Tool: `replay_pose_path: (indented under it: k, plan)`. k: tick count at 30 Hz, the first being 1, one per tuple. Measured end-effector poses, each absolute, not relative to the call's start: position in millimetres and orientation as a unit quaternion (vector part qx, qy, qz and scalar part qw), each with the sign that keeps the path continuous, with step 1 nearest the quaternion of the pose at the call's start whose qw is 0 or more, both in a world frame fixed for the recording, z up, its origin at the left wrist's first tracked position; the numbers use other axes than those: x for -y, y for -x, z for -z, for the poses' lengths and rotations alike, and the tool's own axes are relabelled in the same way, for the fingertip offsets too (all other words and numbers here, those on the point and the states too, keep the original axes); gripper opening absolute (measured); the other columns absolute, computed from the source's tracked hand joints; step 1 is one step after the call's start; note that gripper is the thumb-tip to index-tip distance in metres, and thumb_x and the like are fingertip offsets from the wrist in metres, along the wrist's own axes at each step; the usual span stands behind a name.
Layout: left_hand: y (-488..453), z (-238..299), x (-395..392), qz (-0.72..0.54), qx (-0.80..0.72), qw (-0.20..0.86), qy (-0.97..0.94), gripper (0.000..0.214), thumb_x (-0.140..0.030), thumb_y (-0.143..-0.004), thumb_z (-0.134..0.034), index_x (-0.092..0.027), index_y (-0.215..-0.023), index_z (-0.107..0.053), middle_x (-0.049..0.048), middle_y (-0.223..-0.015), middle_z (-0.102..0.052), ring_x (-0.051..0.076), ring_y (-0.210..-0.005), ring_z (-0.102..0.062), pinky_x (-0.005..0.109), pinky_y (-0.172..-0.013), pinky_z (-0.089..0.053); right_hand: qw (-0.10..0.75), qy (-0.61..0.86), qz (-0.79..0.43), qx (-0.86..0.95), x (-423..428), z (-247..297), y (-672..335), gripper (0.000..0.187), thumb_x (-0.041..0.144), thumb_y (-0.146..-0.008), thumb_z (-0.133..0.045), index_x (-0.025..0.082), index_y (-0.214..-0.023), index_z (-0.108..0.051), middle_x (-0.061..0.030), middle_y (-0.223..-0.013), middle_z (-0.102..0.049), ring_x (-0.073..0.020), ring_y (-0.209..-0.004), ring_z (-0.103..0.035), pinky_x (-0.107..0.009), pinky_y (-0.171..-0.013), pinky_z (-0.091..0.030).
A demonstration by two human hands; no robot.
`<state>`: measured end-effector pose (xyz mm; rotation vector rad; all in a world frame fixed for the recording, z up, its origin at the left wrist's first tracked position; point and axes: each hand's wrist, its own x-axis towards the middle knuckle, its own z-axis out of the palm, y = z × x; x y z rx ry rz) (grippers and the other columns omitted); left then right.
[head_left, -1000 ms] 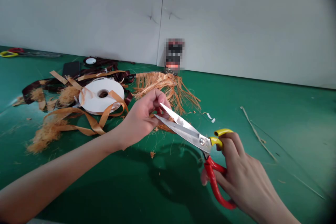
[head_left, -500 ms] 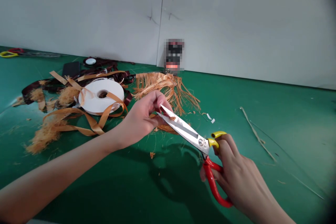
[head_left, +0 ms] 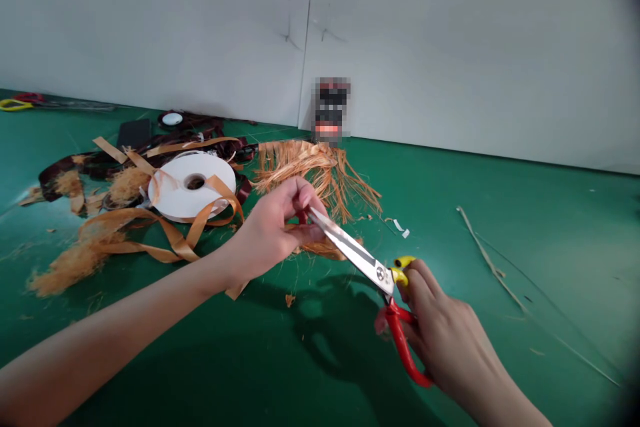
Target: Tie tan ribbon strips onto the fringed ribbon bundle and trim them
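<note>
My right hand (head_left: pixel 440 320) grips a pair of scissors (head_left: pixel 350 250) with one yellow and one red handle. The silver blades are nearly together, and their tips reach the fingertips of my left hand (head_left: pixel 275 223). The left thumb and fingers are pinched on a tan ribbon, mostly hidden by the hand. A flat tan ribbon end (head_left: pixel 237 290) shows below the left wrist. Behind the left hand lies a fringed bundle of orange-tan strands (head_left: pixel 320 170). More loose tan strands (head_left: pixel 325 248) lie under the blades.
To the left lie a white ribbon spool (head_left: pixel 215 177), tan ribbon (head_left: pixel 167 240), frayed fibre clumps (head_left: pixel 75 263) and dark brown ribbon (head_left: pixel 55 170). Other scissors (head_left: pixel 55 105) rest far left, near the grey wall (head_left: pixel 450 47). Thin strands (head_left: pixel 493 263) lie right on the green table (head_left: pixel 200 360).
The scissor blades have closed from a wider gap, and my right hand has shifted slightly left. A ribbon end now shows beneath my left wrist.
</note>
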<state>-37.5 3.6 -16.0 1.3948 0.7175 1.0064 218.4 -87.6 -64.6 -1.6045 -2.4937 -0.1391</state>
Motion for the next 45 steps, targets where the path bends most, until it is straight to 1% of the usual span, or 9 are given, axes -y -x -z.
replay_pose_path:
  k: [7,10,14,21,29,33,35,39,45]
  plan:
    - [37.9,14.3,-4.4,-0.422,-0.32,0.602,-0.598,0.031,-0.009,-0.081,-0.066,-0.023,-0.078,-0.038,-0.0045,-0.077,-0.063,0.009,-0.074,-0.06,0.025,-0.068,-0.048,0.06,0.614,-0.061,0.785,81.8,76.2,-223.4,0.025,0.043,-0.098,-0.035,0.021,-0.087,-0.044,-0.0066,-0.092,-0.052,-0.0144,-0.05,-0.061,-0.028,-0.044,-0.047]
    - [38.3,14.9,-5.1,-0.42,-0.327,0.603,-0.594,0.028,-0.015,-0.082,-0.07,-0.022,-0.083,-0.043,-0.0038,-0.081,-0.064,0.008,-0.074,-0.059,0.024,-0.07,-0.048,-0.015,0.686,-0.085,0.723,74.8,71.6,-220.3,0.023,0.036,-0.099,-0.031,0.02,-0.09,-0.045,-0.0078,-0.097,-0.053,-0.0164,-0.061,-0.066,-0.028,-0.051,-0.049]
    - [36.9,14.4,-5.6,-0.427,-0.358,0.574,-0.6,0.026,-0.021,-0.081,-0.073,-0.022,-0.089,-0.048,-0.0033,-0.086,-0.063,0.011,-0.083,-0.062,0.025,-0.078,-0.049,-0.138,0.744,-0.068,0.65,63.8,64.2,-220.2,0.024,0.028,-0.099,-0.031,0.015,-0.094,-0.05,-0.0129,-0.102,-0.056,-0.0229,-0.073,-0.069,-0.032,-0.058,-0.049]
    - [29.9,4.5,-6.3,-0.432,-0.417,0.532,-0.598,0.019,-0.02,-0.084,-0.068,-0.019,-0.098,-0.055,-0.0004,-0.089,-0.068,0.013,-0.086,-0.066,0.025,-0.08,-0.052,-0.17,0.765,-0.05,0.619,50.9,67.4,-235.8,0.027,0.025,-0.096,-0.038,0.009,-0.092,-0.059,-0.0206,-0.101,-0.062,-0.0296,-0.086,-0.069,-0.036,-0.073,-0.049]
    - [25.9,-5.4,-12.5,-0.433,-0.437,0.563,-0.553,0.018,-0.018,-0.082,-0.067,-0.017,-0.095,-0.054,0.0009,-0.095,-0.065,0.016,-0.082,-0.073,0.029,-0.08,-0.055,-0.163,0.768,-0.121,0.607,28.3,56.5,-250.4,0.025,0.033,-0.084,-0.059,0.017,-0.065,-0.061,-0.0109,-0.068,-0.068,-0.0257,-0.065,-0.069,-0.031,-0.054,-0.043]
    - [23.7,-10.0,-15.1,-0.431,-0.458,0.524,-0.575,0.022,-0.023,-0.079,-0.071,-0.017,-0.096,-0.058,0.0017,-0.091,-0.067,0.016,-0.088,-0.068,0.028,-0.082,-0.054,-0.113,0.781,-0.086,0.608,16.4,26.3,-233.7,0.032,0.04,-0.089,-0.053,0.012,-0.081,-0.066,-0.0194,-0.084,-0.072,-0.0345,-0.081,-0.069,-0.039,-0.063,-0.046]
    - [22.6,-13.1,-16.8,-0.435,-0.457,0.524,-0.572,0.02,-0.023,-0.078,-0.072,-0.018,-0.093,-0.06,0.0014,-0.089,-0.068,0.015,-0.087,-0.067,0.026,-0.08,-0.053,-0.052,0.77,-0.1,0.627,9.7,5.3,-215.5,0.037,0.05,-0.092,-0.044,0.02,-0.092,-0.066,-0.0103,-0.091,-0.074,-0.0281,-0.084,-0.069,-0.038,-0.07,-0.048]
    - [22.7,-16.8,-21.2,-0.449,-0.453,0.519,-0.569,0.019,-0.024,-0.077,-0.075,-0.019,-0.09,-0.061,0.0016,-0.089,-0.07,0.016,-0.084,-0.068,0.026,-0.077,-0.054,0.221,0.654,-0.285,0.665,-0.3,-31.4,-174.4,0.036,0.056,-0.082,-0.057,0.023,-0.086,-0.07,-0.0047,-0.086,-0.075,-0.0221,-0.076,-0.069,-0.035,-0.067,-0.051]
    - [25.5,-17.0,-18.9,-0.442,-0.461,0.523,-0.564,0.023,-0.027,-0.077,-0.077,-0.02,-0.092,-0.061,-0.0006,-0.087,-0.07,0.012,-0.074,-0.068,0.023,-0.07,-0.054,0.33,0.563,-0.356,0.669,-1.2,-43.5,-151.3,0.017,0.036,-0.082,-0.064,0.024,-0.081,-0.076,0.001,-0.077,-0.075,-0.0147,-0.07,-0.066,-0.027,-0.063,-0.051]
